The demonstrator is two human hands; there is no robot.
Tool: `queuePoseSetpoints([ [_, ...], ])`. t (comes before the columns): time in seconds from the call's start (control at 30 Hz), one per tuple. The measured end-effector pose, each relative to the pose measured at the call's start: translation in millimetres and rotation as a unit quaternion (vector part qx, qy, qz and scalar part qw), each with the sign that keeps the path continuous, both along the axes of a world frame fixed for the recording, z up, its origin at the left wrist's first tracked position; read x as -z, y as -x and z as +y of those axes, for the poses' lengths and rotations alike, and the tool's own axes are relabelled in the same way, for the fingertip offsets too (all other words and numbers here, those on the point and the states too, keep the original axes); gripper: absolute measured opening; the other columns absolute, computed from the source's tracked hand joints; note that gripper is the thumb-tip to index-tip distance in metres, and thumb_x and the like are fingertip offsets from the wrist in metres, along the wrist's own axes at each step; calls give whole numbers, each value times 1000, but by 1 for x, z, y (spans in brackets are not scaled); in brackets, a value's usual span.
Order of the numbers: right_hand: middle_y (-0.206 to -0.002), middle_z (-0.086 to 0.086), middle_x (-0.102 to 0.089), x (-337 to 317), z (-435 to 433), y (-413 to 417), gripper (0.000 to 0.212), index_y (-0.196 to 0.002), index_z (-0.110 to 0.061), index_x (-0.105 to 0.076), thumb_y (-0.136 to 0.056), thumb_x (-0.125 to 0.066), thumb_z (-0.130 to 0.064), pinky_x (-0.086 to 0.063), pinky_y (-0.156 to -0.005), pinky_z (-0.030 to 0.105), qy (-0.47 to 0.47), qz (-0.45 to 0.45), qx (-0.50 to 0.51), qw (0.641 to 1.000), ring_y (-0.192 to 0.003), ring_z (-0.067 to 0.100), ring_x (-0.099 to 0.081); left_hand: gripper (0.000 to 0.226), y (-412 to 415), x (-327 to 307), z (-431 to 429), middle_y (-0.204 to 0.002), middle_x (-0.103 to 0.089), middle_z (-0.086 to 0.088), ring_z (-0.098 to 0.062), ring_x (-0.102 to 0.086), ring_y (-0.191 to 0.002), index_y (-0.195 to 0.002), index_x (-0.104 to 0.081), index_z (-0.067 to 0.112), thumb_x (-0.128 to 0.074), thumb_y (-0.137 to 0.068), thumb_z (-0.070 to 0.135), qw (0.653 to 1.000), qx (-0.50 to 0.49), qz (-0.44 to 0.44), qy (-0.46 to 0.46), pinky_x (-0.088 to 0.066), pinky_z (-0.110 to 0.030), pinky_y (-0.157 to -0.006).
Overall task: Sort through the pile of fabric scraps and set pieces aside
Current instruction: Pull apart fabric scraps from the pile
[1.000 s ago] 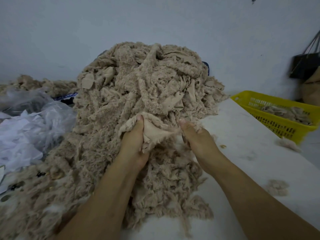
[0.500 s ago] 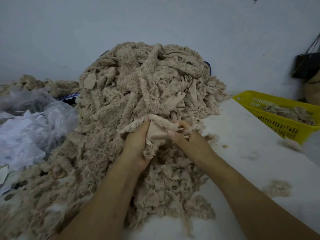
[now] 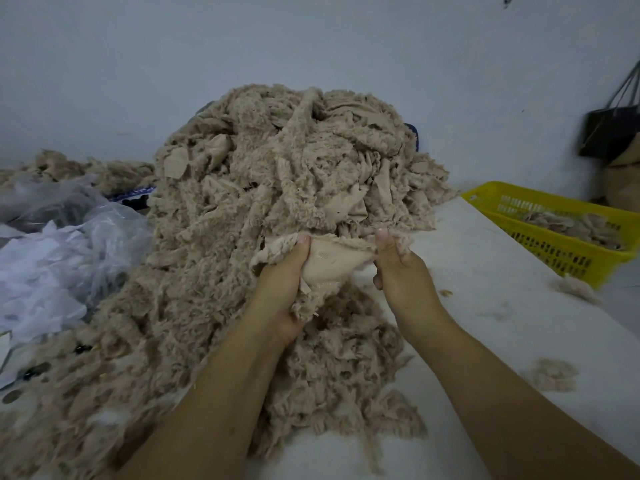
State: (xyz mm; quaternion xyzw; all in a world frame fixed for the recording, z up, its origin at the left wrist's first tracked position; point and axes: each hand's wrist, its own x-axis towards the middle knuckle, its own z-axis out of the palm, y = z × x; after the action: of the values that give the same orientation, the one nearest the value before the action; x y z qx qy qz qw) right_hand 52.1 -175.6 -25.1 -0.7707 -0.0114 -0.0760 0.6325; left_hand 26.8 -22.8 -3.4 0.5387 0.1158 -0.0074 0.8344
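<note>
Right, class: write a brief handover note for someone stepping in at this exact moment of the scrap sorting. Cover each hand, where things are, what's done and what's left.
Left hand: its grip is closed on one end of a beige fleece-backed fabric scrap.
Right hand: pinches the other end. The scrap is stretched between the hands, in front of the big beige pile of fluffy scraps.
Done: some scraps lie in the yellow slotted plastic basket at the right.
Left: set this piece aside, then work through the large pile.

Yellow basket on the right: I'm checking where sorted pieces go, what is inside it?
The yellow basket holds a low heap of beige fluffy scraps. Its near wall and the scraps cover the bottom.
</note>
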Motion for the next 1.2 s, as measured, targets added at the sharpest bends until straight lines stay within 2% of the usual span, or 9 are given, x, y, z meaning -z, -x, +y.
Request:
queuePoseSetpoints([
  [0.23,-46,-7,-15,3,9,-1,67,-41,-30,-22,-98,-42,-59,-28,-60,42,-108,-8,-39,993,-48,16,-15,32,-5,0,3,-74,-75,-9,-19,-71,-58,-104,-70,6,-57,-98,36,997,-10,1,75,-54,-25,-45],
  [0.4,-45,-10,-34,-3,-18,-14,57,-64,-6,-67,-103,-47,-43,-27,-52,27,-261,-6,3,965,-39,6,-27,26,-10,-1,35,-55,-65,-1,-7,-53,-37,-92,-61,12,-43,-107,22,978,-105,-32,176,-39,-15,-32],
  [0.53,-42,-11,-46,0,-21,-3,54,-52,-22,-58,-90,-58,-60,-36,-52,25,-16,-11,-65,998,-36,4,-43,45,-12,3,30,-43,-51,6,-3,-46,-33,-73,-61,13,-34,-107,22,979,-94,-36,178,-34,-11,-33],
  [0.63,-52,-2,-52,2,1,18,87,-56,-18,-56,-68,-24,-98,-37,-51,23,356,-62,-201,911,-48,9,-52,37,-11,4,16,-73,-74,-1,-10,-69,-63,-82,-77,12,-50,-103,24,982,-49,-71,167,-56,-21,-56],
  [0.7,-52,0,-49,-5,3,19,102,-55,-14,-55,-67,2,-97,-36,-50,30,458,-165,-146,862,-51,12,-46,28,-12,3,19,-86,-75,-2,-14,-70,-80,-95,-76,12,-53,-102,27,985,-43,-87,145,-57,-30,-83],
  [0.87,-54,-2,-45,-11,5,24,72,-52,-16,-43,-97,-11,-63,-34,-51,35,344,-319,10,883,-59,16,-40,32,-13,6,17,-94,-69,-7,-16,-67,-90,-101,-70,6,-45,-105,26,989,-21,-104,102,-52,-30,-93],
  [1.0,-88,-2,-46,-5,4,17,44,-79,-15,-53,-96,-38,-53,-40,-54,35,314,-300,30,900,-69,16,-46,31,-5,5,13,-113,-74,-9,-19,-70,-105,-117,-70,6,-52,-101,26,993,7,-105,49,-57,-32,-92],
  [1.13,-115,-11,-38,-4,12,18,53,-122,-25,-51,-86,-47,-64,-47,-64,27,294,-249,-60,921,-85,4,-50,28,3,7,2,-106,-76,-5,-17,-71,-102,-100,-80,21,-65,-86,39,986,72,-143,-55,-57,-25,-80],
  [1.2,-121,-6,-43,2,16,15,49,-131,-23,-49,-91,-52,-50,-45,-69,26,347,-218,-88,908,-96,11,-53,38,7,13,0,-116,-74,3,-12,-67,-112,-114,-75,31,-68,-84,54,967,138,-169,-128,-55,-24,-87],
])
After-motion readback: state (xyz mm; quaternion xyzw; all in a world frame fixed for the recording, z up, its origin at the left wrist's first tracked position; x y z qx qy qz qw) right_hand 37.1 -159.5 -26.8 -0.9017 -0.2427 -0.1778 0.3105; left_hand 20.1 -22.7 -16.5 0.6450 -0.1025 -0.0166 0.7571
